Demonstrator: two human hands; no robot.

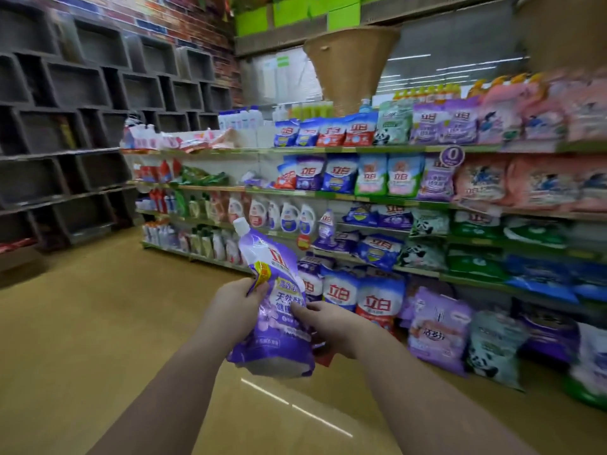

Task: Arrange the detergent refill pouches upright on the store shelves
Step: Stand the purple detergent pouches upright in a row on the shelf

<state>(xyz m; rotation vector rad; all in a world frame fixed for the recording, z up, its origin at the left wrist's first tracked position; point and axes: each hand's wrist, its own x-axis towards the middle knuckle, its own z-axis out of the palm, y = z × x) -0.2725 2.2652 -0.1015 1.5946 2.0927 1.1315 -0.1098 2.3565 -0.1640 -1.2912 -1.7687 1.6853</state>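
Between both hands (235, 307), purple pouch (274, 300) upright.

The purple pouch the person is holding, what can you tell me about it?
The purple pouch is a glossy, soft plastic refill bag with a white screw spout at its top left corner, white and yellow print and a yellow sticker. It is held in the air, nearly upright, before the shelves. The left hand pinches its left edge; the right hand grips its right side.
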